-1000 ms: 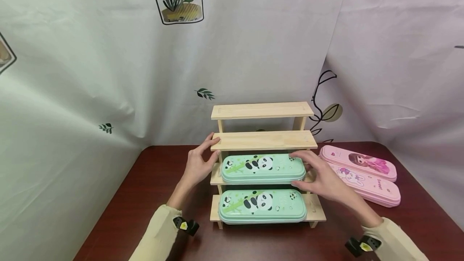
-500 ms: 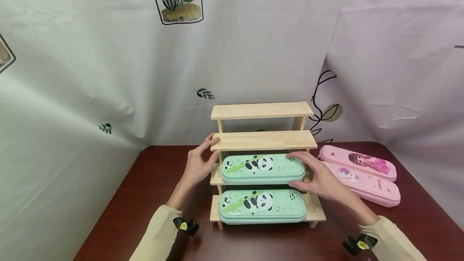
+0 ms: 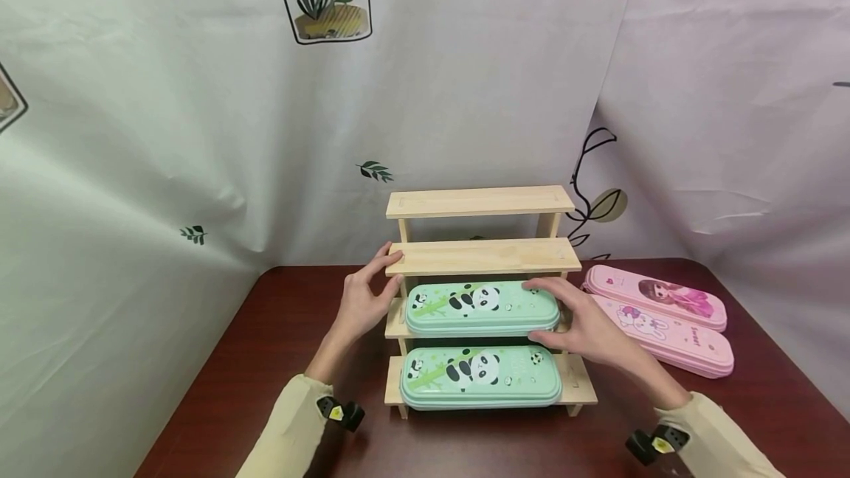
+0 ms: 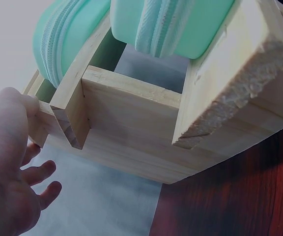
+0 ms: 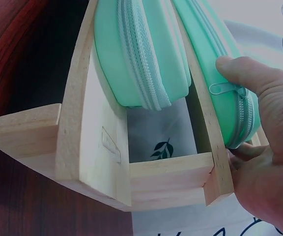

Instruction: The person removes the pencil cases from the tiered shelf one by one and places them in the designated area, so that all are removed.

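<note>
A stepped wooden shelf (image 3: 485, 257) stands on the table, with a mint-green panda pencil case on each of its two lower tiers. My left hand (image 3: 365, 297) grips the left end of the second tier from the top, fingers on the board and thumb below. My right hand (image 3: 584, 323) holds the right end of the upper pencil case (image 3: 481, 308), thumb at its front edge and fingers over its back. In the right wrist view, the thumb is beside the zip pull (image 5: 225, 89). The lower pencil case (image 3: 481, 378) lies flat on the bottom tier, untouched.
Two pink pencil cases lie on the dark red table (image 3: 285, 338) at the right: one with a doll picture (image 3: 657, 297), one with a rabbit (image 3: 664, 334). A pale patterned cloth (image 3: 465, 80) hangs behind and at both sides.
My right hand has slid slightly left on the upper pencil case, which has shifted a touch left at its right end. My left hand stays on the shelf board.
</note>
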`<control>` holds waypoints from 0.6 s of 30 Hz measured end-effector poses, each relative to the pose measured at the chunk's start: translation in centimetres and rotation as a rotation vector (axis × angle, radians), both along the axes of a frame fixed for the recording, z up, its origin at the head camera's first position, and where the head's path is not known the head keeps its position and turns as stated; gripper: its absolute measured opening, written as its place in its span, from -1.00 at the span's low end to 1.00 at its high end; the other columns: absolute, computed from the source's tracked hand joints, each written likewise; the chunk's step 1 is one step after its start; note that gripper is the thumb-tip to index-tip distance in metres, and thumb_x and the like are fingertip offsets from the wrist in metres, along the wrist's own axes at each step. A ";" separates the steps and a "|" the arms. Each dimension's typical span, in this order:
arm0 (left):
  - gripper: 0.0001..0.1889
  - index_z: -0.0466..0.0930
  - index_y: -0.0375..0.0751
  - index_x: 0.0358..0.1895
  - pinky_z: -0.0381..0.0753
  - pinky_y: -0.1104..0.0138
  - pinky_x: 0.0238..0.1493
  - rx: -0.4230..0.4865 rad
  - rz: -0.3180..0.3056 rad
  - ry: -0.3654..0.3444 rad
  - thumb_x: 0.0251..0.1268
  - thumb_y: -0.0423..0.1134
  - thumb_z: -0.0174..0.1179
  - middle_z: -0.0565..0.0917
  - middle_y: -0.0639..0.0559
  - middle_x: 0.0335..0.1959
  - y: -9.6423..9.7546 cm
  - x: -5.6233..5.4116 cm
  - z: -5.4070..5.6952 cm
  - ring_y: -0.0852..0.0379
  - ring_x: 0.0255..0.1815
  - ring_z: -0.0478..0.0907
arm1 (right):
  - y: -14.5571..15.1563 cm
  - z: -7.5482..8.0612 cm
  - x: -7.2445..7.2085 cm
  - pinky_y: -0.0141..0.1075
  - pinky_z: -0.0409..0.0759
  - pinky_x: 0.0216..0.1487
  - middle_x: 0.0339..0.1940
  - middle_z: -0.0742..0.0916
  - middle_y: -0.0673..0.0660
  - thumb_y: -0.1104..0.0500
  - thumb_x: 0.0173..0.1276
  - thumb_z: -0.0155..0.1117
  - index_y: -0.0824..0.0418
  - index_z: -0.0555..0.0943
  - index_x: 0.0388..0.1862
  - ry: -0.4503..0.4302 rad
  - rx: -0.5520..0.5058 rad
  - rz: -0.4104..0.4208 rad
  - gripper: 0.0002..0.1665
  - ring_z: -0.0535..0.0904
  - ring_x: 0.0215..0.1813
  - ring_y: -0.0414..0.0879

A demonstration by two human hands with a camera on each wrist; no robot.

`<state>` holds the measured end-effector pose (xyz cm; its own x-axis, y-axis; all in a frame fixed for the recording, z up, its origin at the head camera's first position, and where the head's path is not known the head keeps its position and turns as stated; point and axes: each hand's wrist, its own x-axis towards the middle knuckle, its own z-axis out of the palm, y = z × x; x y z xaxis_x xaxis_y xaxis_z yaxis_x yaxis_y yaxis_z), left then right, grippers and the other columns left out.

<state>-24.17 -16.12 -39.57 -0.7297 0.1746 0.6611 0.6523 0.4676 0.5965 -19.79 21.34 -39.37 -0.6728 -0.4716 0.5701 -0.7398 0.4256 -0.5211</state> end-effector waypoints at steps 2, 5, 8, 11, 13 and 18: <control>-0.59 0.63 -0.24 0.21 0.38 -0.06 0.28 0.001 0.000 -0.001 0.29 -0.42 0.31 0.48 -0.22 0.35 0.0 0.0 0.0 -0.10 0.30 0.47 | 0.0 0.0 -0.1 -0.52 0.36 0.09 0.14 0.64 0.12 0.33 -0.05 0.65 0.18 0.53 0.26 0.009 -0.002 0.002 -0.17 0.53 0.02 -0.13; -0.59 0.63 -0.25 0.21 0.38 -0.07 0.28 0.001 -0.001 -0.003 0.29 -0.42 0.31 0.48 -0.25 0.35 0.0 0.0 0.1 -0.11 0.31 0.47 | 0.0 0.0 -0.1 -0.52 0.36 0.09 0.12 0.65 0.11 0.33 -0.06 0.66 0.17 0.54 0.25 0.018 -0.003 -0.002 -0.17 0.53 0.02 -0.13; -0.59 0.64 -0.24 0.21 0.38 -0.06 0.28 0.001 -0.001 -0.005 0.29 -0.42 0.31 0.48 -0.23 0.35 0.0 0.1 0.1 -0.11 0.31 0.47 | 0.0 0.0 -0.1 -0.52 0.38 0.08 0.11 0.65 0.10 0.32 -0.07 0.67 0.16 0.55 0.24 0.020 -0.005 -0.006 -0.17 0.54 0.01 -0.14; -0.60 0.64 -0.24 0.21 0.37 -0.06 0.29 0.001 0.001 -0.006 0.29 -0.42 0.31 0.48 -0.22 0.36 0.0 0.1 0.1 -0.10 0.31 0.46 | 0.1 -0.1 -0.1 -0.51 0.39 0.04 0.10 0.66 0.09 0.31 -0.07 0.68 0.15 0.56 0.23 0.016 -0.012 -0.011 -0.18 0.54 -0.02 -0.15; -0.60 0.64 -0.24 0.21 0.37 -0.07 0.29 0.000 0.002 -0.006 0.29 -0.42 0.31 0.48 -0.21 0.35 0.0 0.1 0.1 -0.10 0.31 0.46 | 0.1 0.0 0.0 -0.51 0.40 0.02 0.10 0.66 0.09 0.30 -0.06 0.68 0.14 0.57 0.23 0.011 -0.016 -0.013 -0.19 0.54 -0.03 -0.16; -0.59 0.63 -0.25 0.21 0.37 -0.08 0.28 -0.003 -0.004 -0.002 0.29 -0.41 0.31 0.47 -0.25 0.35 -0.1 0.1 0.0 -0.12 0.32 0.46 | 0.0 0.0 0.1 -0.51 0.41 0.01 0.09 0.66 0.08 0.26 -0.04 0.69 0.12 0.58 0.23 -0.007 -0.031 -0.018 -0.21 0.55 -0.05 -0.17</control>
